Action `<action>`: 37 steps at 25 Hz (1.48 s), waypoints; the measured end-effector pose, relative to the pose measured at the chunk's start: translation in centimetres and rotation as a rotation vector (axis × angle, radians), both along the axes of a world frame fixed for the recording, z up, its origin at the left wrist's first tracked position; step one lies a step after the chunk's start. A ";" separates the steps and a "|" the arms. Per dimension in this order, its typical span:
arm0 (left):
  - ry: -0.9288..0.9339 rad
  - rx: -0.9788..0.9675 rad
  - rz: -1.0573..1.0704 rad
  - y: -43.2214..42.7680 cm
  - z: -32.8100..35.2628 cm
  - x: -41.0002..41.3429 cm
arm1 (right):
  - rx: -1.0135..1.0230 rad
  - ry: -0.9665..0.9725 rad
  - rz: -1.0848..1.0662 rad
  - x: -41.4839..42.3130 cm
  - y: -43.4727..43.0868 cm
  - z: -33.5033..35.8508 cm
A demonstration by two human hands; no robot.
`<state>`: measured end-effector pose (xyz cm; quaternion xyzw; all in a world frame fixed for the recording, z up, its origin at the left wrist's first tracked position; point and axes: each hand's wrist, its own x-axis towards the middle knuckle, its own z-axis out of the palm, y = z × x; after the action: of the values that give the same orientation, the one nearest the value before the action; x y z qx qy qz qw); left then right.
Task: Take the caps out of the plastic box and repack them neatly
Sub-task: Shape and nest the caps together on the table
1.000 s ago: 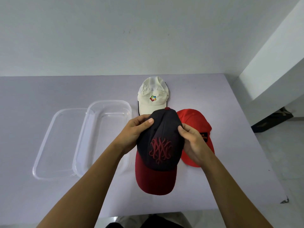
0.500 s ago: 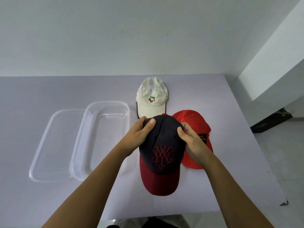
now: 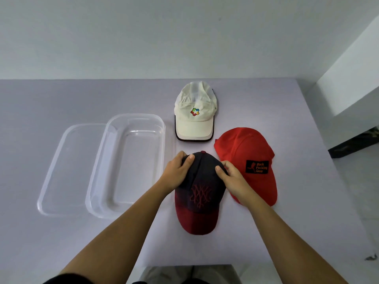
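Observation:
A dark navy cap (image 3: 200, 193) with a red brim and red embroidery lies on the table in front of me. My left hand (image 3: 177, 174) grips the left side of its crown and my right hand (image 3: 233, 181) grips the right side. A red cap (image 3: 248, 152) with a black patch lies flat to its right, partly under my right hand. A cream cap (image 3: 194, 117) with a coloured logo lies farther back. The clear plastic box (image 3: 98, 177) stands to the left with nothing in it.
The box's clear lid (image 3: 55, 171) lies flat against the box's left side. The grey table (image 3: 61, 99) ends at a white wall behind, and its right edge drops to the floor. A dark object (image 3: 356, 144) lies on the floor at the right.
Both hands have lowered the navy cap onto the table and pushed it a little away from me. The red cap's patch, hidden before by my right hand, now shows.

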<state>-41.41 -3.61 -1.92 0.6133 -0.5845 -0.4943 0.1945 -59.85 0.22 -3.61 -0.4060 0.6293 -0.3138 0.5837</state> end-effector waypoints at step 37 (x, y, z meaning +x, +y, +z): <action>-0.266 0.030 0.182 -4.0 -4.2 -1.0 | -0.120 0.560 0.201 0.6 -6.1 -3.7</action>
<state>-42.46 -7.60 -6.14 0.7265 -0.5398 -0.3977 0.1504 -59.26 -5.84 -7.35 -0.5707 0.7028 -0.1667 0.3905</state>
